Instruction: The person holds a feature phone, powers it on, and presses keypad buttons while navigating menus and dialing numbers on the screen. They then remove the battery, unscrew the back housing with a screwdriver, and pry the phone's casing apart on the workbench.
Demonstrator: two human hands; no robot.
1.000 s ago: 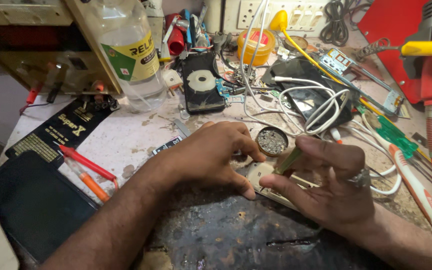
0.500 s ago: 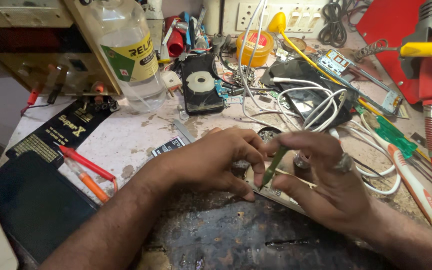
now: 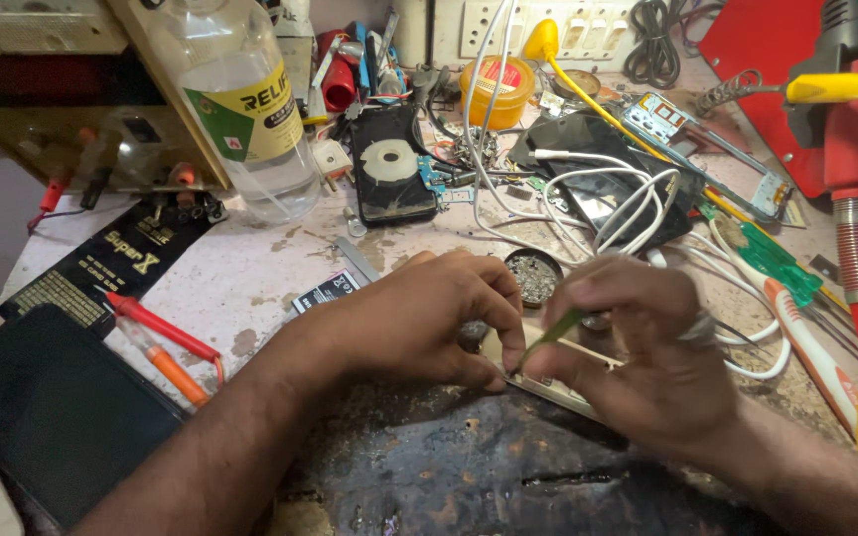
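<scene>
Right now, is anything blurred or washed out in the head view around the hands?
Head view: the right hand is motion-blurred, its fingers and the green tool smeared; the left hand and the pale flat part under it are sharper. Light is even and soft, with mild glare on the clear bottle. The dark mat stays readable.
</scene>
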